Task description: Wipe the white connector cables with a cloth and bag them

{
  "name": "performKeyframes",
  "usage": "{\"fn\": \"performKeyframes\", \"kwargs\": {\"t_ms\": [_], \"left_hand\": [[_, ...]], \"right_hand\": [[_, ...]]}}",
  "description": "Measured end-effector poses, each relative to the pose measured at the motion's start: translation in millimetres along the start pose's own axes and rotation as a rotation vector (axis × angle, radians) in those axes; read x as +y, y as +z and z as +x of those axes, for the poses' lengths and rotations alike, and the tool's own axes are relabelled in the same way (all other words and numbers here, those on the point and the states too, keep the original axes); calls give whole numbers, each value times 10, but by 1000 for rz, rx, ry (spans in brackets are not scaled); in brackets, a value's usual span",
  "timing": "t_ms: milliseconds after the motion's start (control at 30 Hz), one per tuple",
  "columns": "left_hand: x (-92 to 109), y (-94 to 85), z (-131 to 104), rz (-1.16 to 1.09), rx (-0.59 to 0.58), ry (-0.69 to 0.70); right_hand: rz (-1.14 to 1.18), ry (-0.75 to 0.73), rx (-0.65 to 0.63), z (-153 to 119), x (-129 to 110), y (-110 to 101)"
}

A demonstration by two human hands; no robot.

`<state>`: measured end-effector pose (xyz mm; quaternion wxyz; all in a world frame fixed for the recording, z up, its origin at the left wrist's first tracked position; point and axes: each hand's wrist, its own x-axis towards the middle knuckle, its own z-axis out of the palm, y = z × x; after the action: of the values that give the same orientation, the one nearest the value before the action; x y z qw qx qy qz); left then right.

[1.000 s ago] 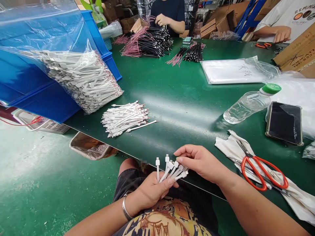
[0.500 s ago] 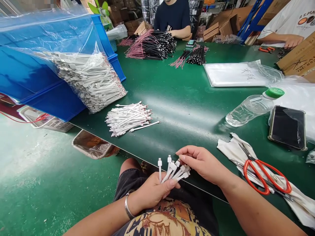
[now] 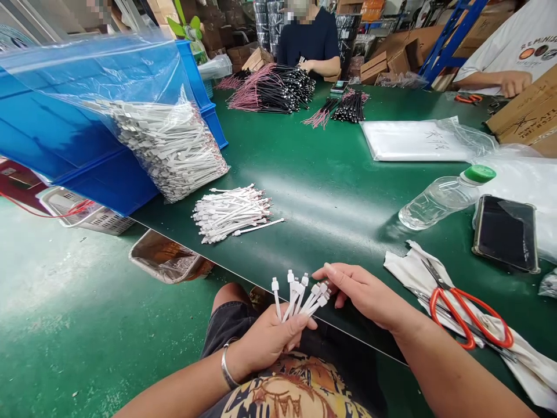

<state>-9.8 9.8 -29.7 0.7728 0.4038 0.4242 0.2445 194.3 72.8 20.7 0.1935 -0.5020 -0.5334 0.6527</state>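
Observation:
My left hand (image 3: 278,328) is closed around a fanned bunch of short white cables (image 3: 298,299). Their white plugs with metal tips point up and away from me. Close to the right side of the bunch is my right hand (image 3: 361,290), fingers loosely bent and apart, with nothing visible in its grasp. Its fingertips are near the rightmost plugs; whether they touch is unclear. Beyond the hands, on the green table (image 3: 322,226), lies a pile of similar white cables (image 3: 230,213), with a single cable (image 3: 260,227) lying at its near edge.
A clear bag of white cables (image 3: 174,145) leans against blue bins (image 3: 108,168) on the left. Red-handled scissors (image 3: 470,313) rest on a white cloth (image 3: 400,261) at right, near a water bottle (image 3: 439,200) and a phone (image 3: 505,232). Across the table, a person (image 3: 308,40) handles black cables (image 3: 282,87).
The plugs in my left hand have spread and shifted slightly left. My right thumb has lifted, and the fingers have drawn a little away from the plugs. The view has tilted slightly.

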Motion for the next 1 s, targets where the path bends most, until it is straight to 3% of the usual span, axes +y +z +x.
{"fn": "performKeyframes", "kwargs": {"t_ms": [433,600,667,800,933,1000], "left_hand": [[-25,-31,11,-16,14,-14],[-12,-3,-23,-252,-29,14],[45,22,-49,-360,38,78],[261,51,-66,-400,291,223],[544,-18,34,-605,522,219],[678,-100,107,-728,563,232]], "right_hand": [[73,-17,-15,6,25,19],[86,6,23,31,52,26],[80,24,41,45,65,43],[19,13,68,56,34,133],[-192,-52,-5,64,-128,261],[-354,-128,6,103,-231,311]]}}
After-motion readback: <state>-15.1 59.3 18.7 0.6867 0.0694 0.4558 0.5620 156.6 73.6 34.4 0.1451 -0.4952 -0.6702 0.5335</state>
